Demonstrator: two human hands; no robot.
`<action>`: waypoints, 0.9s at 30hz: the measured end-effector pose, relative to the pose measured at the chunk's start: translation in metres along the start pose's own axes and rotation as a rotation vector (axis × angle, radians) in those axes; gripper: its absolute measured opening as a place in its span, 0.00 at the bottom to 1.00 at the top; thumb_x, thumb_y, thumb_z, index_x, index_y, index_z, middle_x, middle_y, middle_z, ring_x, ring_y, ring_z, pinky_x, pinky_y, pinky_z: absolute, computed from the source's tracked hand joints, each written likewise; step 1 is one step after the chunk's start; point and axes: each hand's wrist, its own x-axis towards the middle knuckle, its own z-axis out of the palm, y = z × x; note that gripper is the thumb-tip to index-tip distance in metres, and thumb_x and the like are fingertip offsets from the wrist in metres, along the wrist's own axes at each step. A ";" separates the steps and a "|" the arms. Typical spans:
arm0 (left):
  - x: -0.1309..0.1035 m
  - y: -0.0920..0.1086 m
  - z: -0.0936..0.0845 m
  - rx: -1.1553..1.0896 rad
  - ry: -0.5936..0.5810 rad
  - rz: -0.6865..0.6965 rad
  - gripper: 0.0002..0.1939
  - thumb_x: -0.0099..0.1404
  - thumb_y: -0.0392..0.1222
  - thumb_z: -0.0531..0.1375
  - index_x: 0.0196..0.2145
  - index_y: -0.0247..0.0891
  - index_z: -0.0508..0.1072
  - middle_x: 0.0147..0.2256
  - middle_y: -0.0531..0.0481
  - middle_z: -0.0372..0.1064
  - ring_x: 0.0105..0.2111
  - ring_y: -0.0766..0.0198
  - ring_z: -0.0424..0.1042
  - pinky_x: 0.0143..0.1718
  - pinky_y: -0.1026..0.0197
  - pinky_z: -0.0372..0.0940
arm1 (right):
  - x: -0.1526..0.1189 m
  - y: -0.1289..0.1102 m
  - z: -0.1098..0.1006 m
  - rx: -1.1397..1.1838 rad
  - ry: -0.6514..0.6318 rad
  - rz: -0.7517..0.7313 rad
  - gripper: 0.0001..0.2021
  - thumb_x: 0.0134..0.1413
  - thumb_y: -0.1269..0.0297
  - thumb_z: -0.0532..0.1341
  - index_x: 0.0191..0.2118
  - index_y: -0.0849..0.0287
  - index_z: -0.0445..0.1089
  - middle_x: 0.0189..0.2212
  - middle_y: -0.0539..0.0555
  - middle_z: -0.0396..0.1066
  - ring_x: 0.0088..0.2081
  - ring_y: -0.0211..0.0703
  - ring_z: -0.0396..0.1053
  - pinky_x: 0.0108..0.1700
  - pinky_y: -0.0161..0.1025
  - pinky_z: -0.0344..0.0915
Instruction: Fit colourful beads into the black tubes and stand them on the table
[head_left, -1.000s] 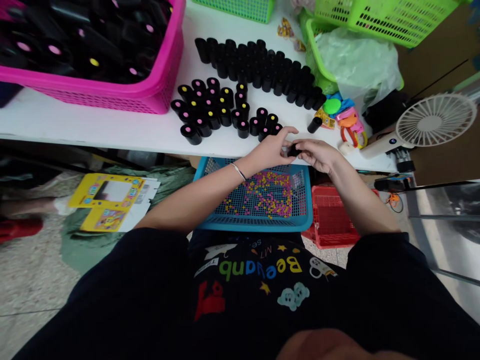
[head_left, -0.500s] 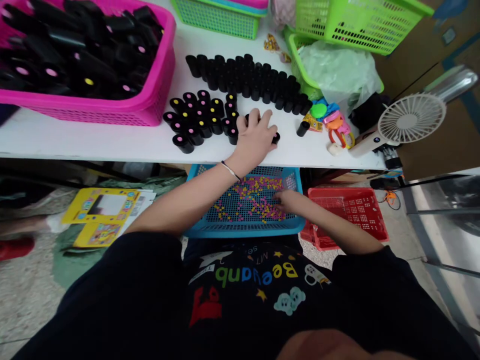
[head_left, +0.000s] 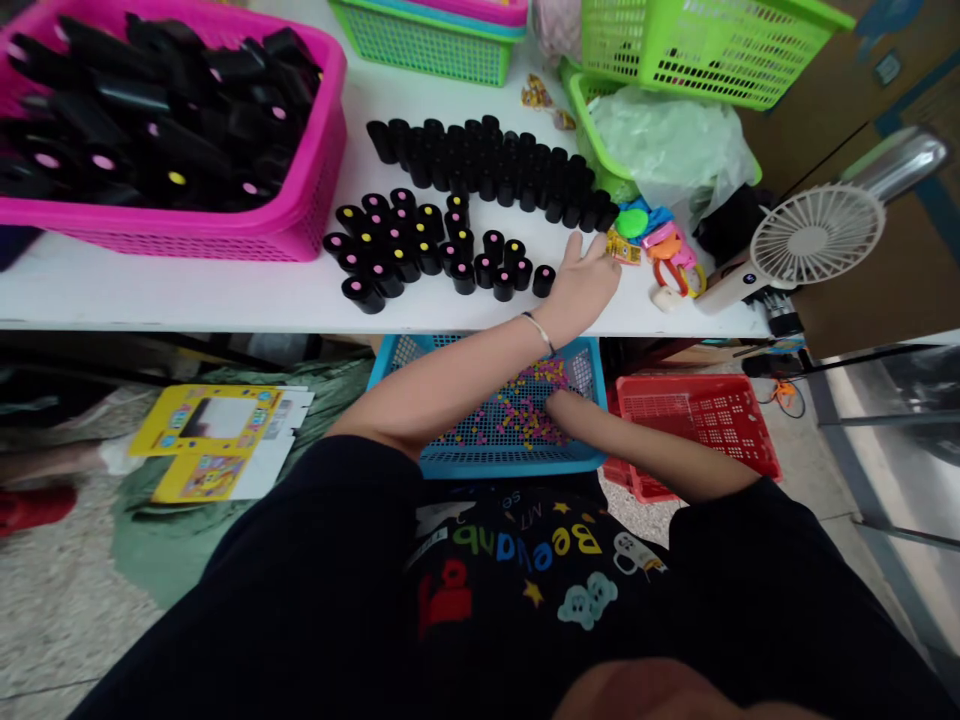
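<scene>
My left hand reaches over the white table at the right end of the black cylinders. Its fingers curl down over the spot where a lone black cylinder stood, and the hand hides that spot. Just left of it stand short black cylinders with pink or yellow dots on top. A row of black cylinders without visible dots stands behind. My right hand is down in the blue mesh basket, fingers bent and closed among small pink and yellow pieces. Its fingertips are hidden.
A pink basket full of black tubes is at the left. Green baskets, a handheld fan and colourful trinkets lie to the right. Below are a red crate and yellow printed cardboard.
My left hand has moved right, off the dotted cylinders, which now show fully, to where the lone cylinder stood. My right hand stays in the basket, reaching slightly lower.
</scene>
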 end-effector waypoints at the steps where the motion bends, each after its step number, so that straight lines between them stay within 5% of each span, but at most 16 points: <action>1: -0.010 -0.001 -0.005 -0.010 -0.016 0.036 0.17 0.72 0.27 0.53 0.46 0.34 0.81 0.44 0.34 0.79 0.60 0.38 0.68 0.64 0.29 0.59 | -0.002 0.001 0.000 0.000 0.005 0.005 0.16 0.60 0.85 0.55 0.37 0.68 0.80 0.43 0.77 0.81 0.47 0.67 0.82 0.47 0.51 0.75; 7: -0.062 -0.040 -0.021 -0.337 -0.106 0.133 0.11 0.67 0.31 0.60 0.47 0.35 0.75 0.49 0.41 0.75 0.48 0.56 0.76 0.53 0.55 0.71 | -0.022 0.012 -0.026 0.091 0.141 -0.037 0.13 0.62 0.80 0.61 0.36 0.60 0.82 0.42 0.62 0.85 0.47 0.55 0.83 0.51 0.42 0.75; 12: -0.075 -0.072 -0.001 -0.668 0.024 0.065 0.28 0.64 0.30 0.63 0.61 0.37 0.64 0.50 0.44 0.74 0.48 0.60 0.77 0.54 0.57 0.73 | -0.039 0.037 -0.075 0.536 0.856 -0.146 0.11 0.68 0.63 0.64 0.48 0.58 0.83 0.38 0.55 0.84 0.39 0.47 0.81 0.49 0.47 0.79; 14: -0.077 -0.076 0.005 -0.774 0.037 0.069 0.31 0.65 0.31 0.63 0.63 0.38 0.59 0.49 0.46 0.75 0.47 0.62 0.78 0.55 0.57 0.73 | -0.038 0.040 -0.091 0.530 1.018 -0.165 0.11 0.68 0.63 0.64 0.47 0.58 0.83 0.38 0.56 0.83 0.39 0.48 0.81 0.49 0.48 0.78; 19: -0.081 -0.075 0.006 -0.856 0.022 0.051 0.32 0.65 0.33 0.65 0.63 0.41 0.59 0.49 0.47 0.76 0.49 0.63 0.80 0.57 0.58 0.73 | -0.019 0.035 -0.106 0.279 1.024 -0.244 0.07 0.65 0.69 0.65 0.39 0.55 0.83 0.41 0.55 0.83 0.45 0.51 0.80 0.55 0.52 0.76; 27: -0.082 -0.073 0.006 -0.838 0.019 0.014 0.31 0.64 0.34 0.66 0.62 0.41 0.62 0.46 0.48 0.80 0.45 0.63 0.81 0.53 0.59 0.74 | -0.012 0.046 -0.091 0.161 1.063 -0.301 0.14 0.66 0.73 0.58 0.41 0.55 0.83 0.44 0.57 0.82 0.49 0.54 0.79 0.56 0.55 0.77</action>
